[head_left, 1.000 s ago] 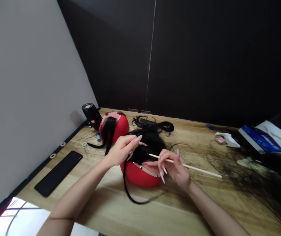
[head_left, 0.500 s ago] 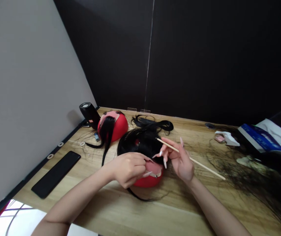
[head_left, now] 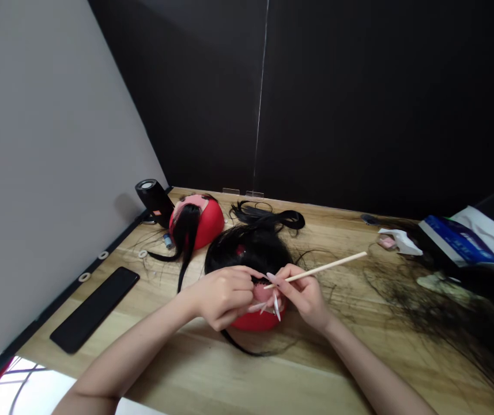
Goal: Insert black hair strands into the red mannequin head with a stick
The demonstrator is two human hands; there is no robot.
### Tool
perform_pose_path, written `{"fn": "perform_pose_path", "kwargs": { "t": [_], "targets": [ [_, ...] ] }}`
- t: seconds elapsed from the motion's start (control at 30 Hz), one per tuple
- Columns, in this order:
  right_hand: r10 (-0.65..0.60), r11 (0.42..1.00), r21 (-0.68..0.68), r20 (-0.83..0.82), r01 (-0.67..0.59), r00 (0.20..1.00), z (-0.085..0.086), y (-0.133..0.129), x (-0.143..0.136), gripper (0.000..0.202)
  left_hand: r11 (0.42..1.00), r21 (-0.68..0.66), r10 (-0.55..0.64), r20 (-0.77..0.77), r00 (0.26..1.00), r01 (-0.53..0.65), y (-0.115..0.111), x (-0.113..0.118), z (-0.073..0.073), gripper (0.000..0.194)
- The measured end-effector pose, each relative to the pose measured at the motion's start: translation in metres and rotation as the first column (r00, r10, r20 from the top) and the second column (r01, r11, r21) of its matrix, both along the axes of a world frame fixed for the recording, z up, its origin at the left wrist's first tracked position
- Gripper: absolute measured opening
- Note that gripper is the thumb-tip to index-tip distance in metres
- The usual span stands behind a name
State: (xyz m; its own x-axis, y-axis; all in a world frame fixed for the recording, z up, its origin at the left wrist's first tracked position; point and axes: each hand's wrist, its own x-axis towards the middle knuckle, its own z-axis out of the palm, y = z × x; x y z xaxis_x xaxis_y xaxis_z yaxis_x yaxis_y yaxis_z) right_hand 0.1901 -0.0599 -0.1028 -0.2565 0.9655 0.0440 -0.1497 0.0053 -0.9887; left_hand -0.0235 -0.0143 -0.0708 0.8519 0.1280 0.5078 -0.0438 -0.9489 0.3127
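A red dome-shaped head block [head_left: 255, 323] lies on the table in front of me, with long black hair [head_left: 247, 245] over its far side and a pink patch [head_left: 264, 292] on the near side. My left hand [head_left: 227, 297] is closed at the patch's left edge, its fingertips pinching the hair where it meets the pink; the strands inside the grip are mostly hidden. A thin pale wooden stick [head_left: 328, 266] is held in my right hand [head_left: 302, 297], between thumb and index finger. Its tip points left onto the patch, close to my left fingertips. Other right fingers rest near the patch.
A second red head block [head_left: 212, 227] with hair stands behind left, beside a black cylindrical speaker [head_left: 155, 202]. A black phone [head_left: 95, 309] lies at left. Loose hair [head_left: 437, 311] spreads over the right side, near a blue-and-white packet [head_left: 458, 239]. A black hair bundle [head_left: 268, 218] lies behind.
My right hand has moved left and down to the pink patch. The stick has swung from pointing up-left to lying with its tip on the patch. My left hand has stayed nearly still.
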Motion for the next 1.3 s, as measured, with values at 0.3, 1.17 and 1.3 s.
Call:
{"fn": "perform_pose_path", "kwargs": {
  "t": [0.3, 1.17, 1.3],
  "targets": [
    [-0.054, 0.996, 0.073, 0.022, 0.052, 0.998, -0.006, 0.001, -0.005, 0.037, 0.988, -0.154, -0.008, 0.054, 0.999, 0.016, 0.000, 0.002, 0.001, 0.025],
    [-0.076, 0.983, 0.165, 0.001, 0.075, 0.997, -0.010, 0.002, -0.007, 0.030, 0.999, 0.035, 0.007, 0.104, 0.995, -0.010, 0.000, 0.003, -0.003, 0.022],
    [-0.086, 0.987, 0.139, -0.006, 0.086, 0.996, -0.012, 0.003, -0.007, 0.029, 0.999, 0.038, 0.020, 0.088, 0.996, -0.023, -0.001, 0.002, -0.005, 0.024]
  ]
}}
